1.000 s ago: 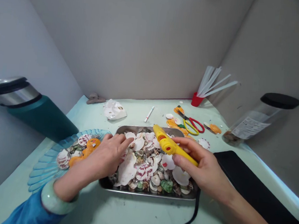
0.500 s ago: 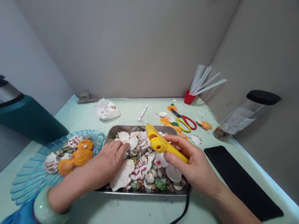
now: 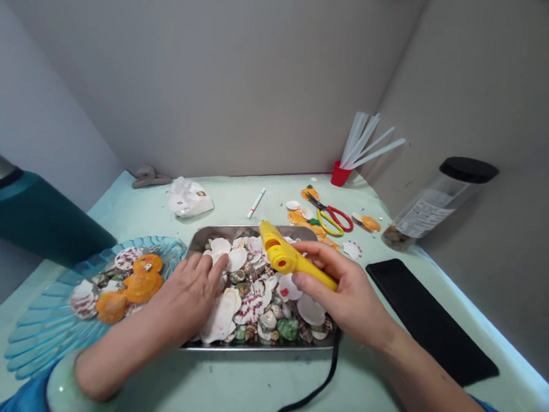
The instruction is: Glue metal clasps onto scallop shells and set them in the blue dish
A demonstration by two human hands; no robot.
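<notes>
A metal tray (image 3: 262,350) full of seashells lies in front of me. My left hand (image 3: 195,289) reaches over its left side, fingers stretched out and slightly apart. The index fingertip touches a small white shell (image 3: 221,246); the other fingertips are partly hidden. My right hand (image 3: 344,289) grips a yellow hot glue gun (image 3: 293,259) above the tray's right half, its nozzle end pointing up and left. From the glue gun a black cord (image 3: 316,392) runs down to the front. Beneath the glue gun lies a white shell with a red spot (image 3: 289,288).
At left, a blue glass dish (image 3: 35,332) holds orange and striped shells, near a teal bottle (image 3: 52,218). Farther back are a white packet (image 3: 188,198), a marker (image 3: 256,203), scissors (image 3: 334,217) and a red cup (image 3: 341,173) of glue sticks. A clear jar (image 3: 428,206) and black mat (image 3: 430,319) stand right.
The scene has shifted slightly left in view. My left fingers have straightened and spread a little over the shells. My right hand keeps its hold on the glue gun above the tray.
</notes>
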